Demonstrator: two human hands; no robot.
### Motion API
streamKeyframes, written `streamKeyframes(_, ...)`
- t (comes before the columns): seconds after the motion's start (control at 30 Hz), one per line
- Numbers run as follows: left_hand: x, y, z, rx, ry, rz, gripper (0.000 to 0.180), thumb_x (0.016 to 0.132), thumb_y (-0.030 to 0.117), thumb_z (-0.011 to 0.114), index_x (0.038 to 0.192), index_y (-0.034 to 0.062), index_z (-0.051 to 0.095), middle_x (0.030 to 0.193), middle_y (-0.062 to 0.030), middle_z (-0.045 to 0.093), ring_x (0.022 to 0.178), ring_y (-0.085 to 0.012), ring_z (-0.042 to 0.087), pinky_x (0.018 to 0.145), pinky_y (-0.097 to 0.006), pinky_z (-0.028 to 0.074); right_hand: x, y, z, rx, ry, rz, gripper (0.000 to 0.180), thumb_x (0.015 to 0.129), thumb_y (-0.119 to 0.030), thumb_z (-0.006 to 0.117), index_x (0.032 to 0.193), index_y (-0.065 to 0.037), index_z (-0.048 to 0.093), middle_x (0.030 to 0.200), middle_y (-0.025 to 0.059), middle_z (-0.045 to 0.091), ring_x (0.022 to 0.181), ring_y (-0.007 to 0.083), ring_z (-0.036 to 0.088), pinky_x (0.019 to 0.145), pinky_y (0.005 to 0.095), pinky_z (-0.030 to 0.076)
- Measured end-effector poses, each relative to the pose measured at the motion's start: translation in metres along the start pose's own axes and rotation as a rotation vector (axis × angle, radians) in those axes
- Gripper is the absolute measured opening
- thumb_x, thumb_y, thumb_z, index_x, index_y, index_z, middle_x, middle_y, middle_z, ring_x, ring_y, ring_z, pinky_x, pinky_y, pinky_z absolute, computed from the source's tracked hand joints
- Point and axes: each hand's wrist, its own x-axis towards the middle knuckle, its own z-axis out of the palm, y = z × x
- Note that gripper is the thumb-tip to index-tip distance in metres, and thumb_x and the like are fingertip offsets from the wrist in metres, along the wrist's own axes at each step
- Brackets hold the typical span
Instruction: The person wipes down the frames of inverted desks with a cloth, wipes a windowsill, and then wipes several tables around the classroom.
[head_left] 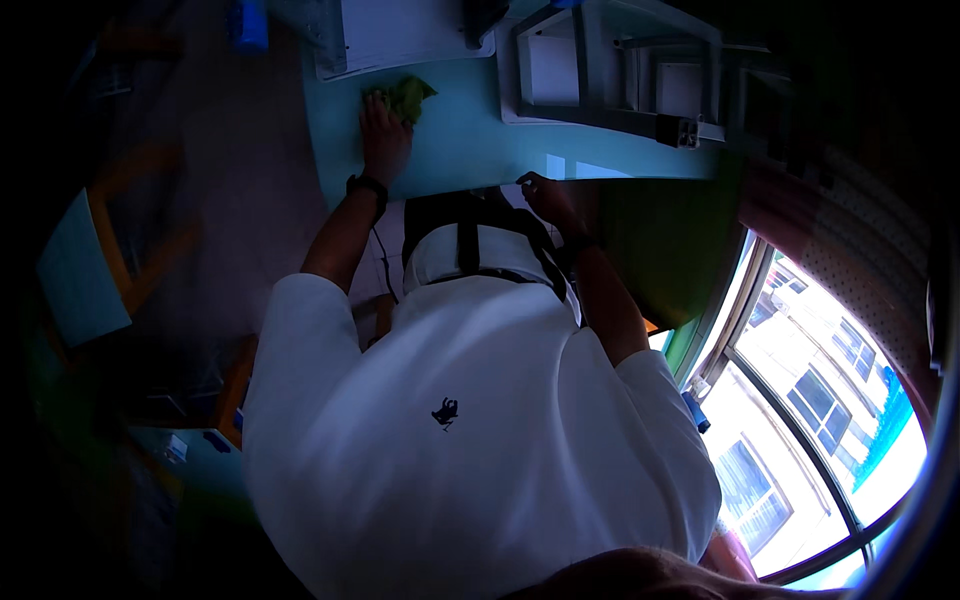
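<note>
My left hand (385,137) is on the light blue tabletop (455,150), its fingers over a crumpled green cloth (410,98). Part of the cloth sticks out to the right of the fingers. A dark band circles my left wrist. At the table's near edge is my right hand (547,199), lower and further right, with its fingers curled in. The dim light hides whether anything is between those fingers.
A white panel or board (395,40) stands at the table's far side. Right of it lies a grey frame (620,75) with bars and compartments. An orange-edged desk or chair (85,270) stands on the left. A bright window (800,400) is at lower right.
</note>
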Motion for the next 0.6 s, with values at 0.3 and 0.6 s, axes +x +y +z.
streamKeyframes(0.3,0.057,0.077,0.034,-0.219,0.039,0.144,0.05,0.088,0.01,0.052,0.135,-0.0032,0.041,0.142,-0.0217,0.039,0.133,-0.0387,0.037,0.111,-0.05,0.031,0.005,-0.085,-0.005,0.056,-0.089,-0.073,0.048,0.09,-0.026,0.06,0.132,-0.008,0.049,0.112,0.0173,0.061,0.105,0.0314,0.059,0.09,0.0421,0.048)
streamKeyframes(0.6,-0.095,-0.061,-0.018,-0.136,-0.127,0.052,0.062,0.093,0.027,0.056,0.144,-0.0001,0.032,0.154,-0.0196,0.022,0.141,-0.0347,0.026,0.112,-0.047,0.031,0.047,-0.145,0.044,-0.265,-0.176,-0.592,0.04,0.09,-0.026,0.059,0.125,-0.006,0.055,0.103,0.0149,0.062,0.095,0.0293,0.061,0.084,0.0409,0.05)
